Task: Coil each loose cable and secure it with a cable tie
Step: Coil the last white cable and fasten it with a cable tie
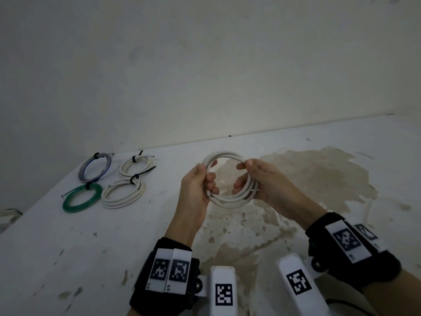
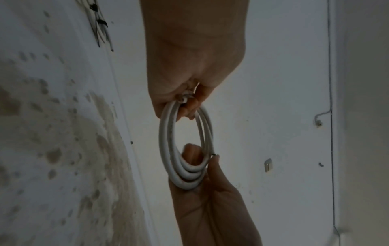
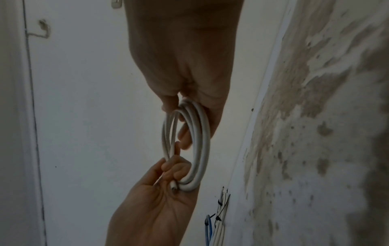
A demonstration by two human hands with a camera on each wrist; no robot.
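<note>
At the far left of the tabletop (image 1: 68, 236), near the wall, lie four coils already bound with black ties: a blue-grey coil (image 1: 95, 167) and a green coil (image 1: 82, 198), then two white ones, the small white coil (image 1: 137, 166) behind the larger white coil (image 1: 124, 193). Right of them, well apart and lifted above the stained surface, a white cable coil (image 1: 230, 200) of several loops hangs between both hands. The left hand (image 1: 197, 192) grips the coil's left side, fingers curled through the ring and one cut cable end against its palm. The right hand (image 1: 264, 182) grips the opposite side, thumb on the outside, fingers hooked inside the loops. No tie shows on this coil.
</note>
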